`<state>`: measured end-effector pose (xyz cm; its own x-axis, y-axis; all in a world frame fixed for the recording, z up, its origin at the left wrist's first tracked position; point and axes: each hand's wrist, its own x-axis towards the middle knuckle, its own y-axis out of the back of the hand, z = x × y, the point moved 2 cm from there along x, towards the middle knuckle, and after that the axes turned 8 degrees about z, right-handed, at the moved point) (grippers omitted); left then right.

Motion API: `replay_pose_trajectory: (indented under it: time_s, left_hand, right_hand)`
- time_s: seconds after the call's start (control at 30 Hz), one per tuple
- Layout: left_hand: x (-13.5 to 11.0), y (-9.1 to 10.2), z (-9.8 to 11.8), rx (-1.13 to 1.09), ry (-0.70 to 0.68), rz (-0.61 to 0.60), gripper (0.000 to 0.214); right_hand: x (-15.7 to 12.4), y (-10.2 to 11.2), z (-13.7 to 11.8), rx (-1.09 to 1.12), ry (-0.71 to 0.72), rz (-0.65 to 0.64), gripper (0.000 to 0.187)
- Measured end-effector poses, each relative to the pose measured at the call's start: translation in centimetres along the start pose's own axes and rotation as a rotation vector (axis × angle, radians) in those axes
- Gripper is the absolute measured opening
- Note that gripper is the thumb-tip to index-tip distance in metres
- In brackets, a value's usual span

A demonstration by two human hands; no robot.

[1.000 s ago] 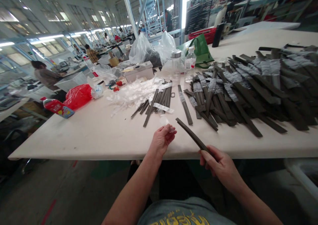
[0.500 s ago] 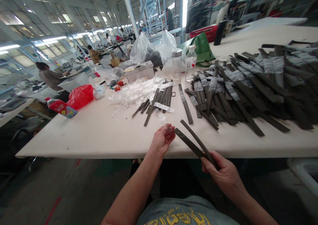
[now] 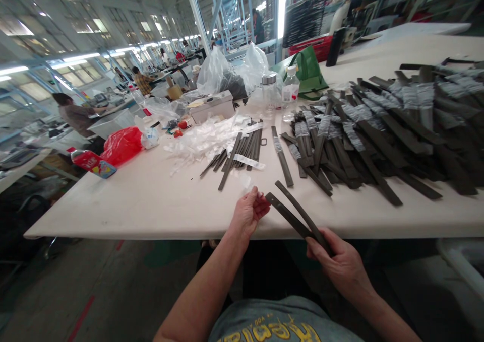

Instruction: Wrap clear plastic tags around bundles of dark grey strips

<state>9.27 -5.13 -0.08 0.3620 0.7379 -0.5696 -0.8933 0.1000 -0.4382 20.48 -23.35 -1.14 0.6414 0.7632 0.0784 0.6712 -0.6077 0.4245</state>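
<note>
My right hand [image 3: 338, 256] is closed round the lower ends of two dark olive strips [image 3: 289, 215], whose far ends spread apart over the table's front edge. Just left of their tips, my left hand [image 3: 249, 210] pinches a small translucent white plastic strip [image 3: 245, 181], which sticks out past the fingertips. Beyond the hands lies a bunch of narrow dark strips [image 3: 230, 168] with white plastic slips on it. To its right, a single dark strip with a clear wrap [image 3: 282, 158] lies apart. A large pile of wrapped dark strips [image 3: 363, 135] covers the table's right side.
White plastic scraps [image 3: 207, 140] are heaped at mid-table, before a white box [image 3: 213, 108]. A jar [image 3: 269, 92], a clear bottle [image 3: 291, 90] and a green bag [image 3: 310, 72] stand behind. Leftward are a red plastic bag [image 3: 123, 145] and a red bottle [image 3: 91, 161]. Other people sit farther off.
My left hand has shifted slightly right, nearer the strip tips, and more of the white plastic shows beyond its fingers. My right hand keeps its hold, almost still.
</note>
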Motion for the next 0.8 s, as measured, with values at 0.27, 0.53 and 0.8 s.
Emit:
replay_pose_trajectory:
  time_s: [0.27, 0.53, 0.8]
  left_hand:
    - [-0.17, 0.03, 0.11, 0.002, -0.038, -0.09, 0.034]
    - [-0.32, -0.06, 0.1, -0.018, -0.013, -0.094, 0.033]
    - [-0.22, -0.21, 0.12, -0.033, -0.004, -0.022, 0.039]
  right_hand:
    - [-0.29, -0.25, 0.13, -0.026, 0.029, 0.02, 0.024]
    - [-0.21, -0.07, 0.16, -0.055, 0.056, 0.053, 0.024]
    - [-0.42, -0.4, 0.77, -0.127, 0.113, 0.064, 0.025]
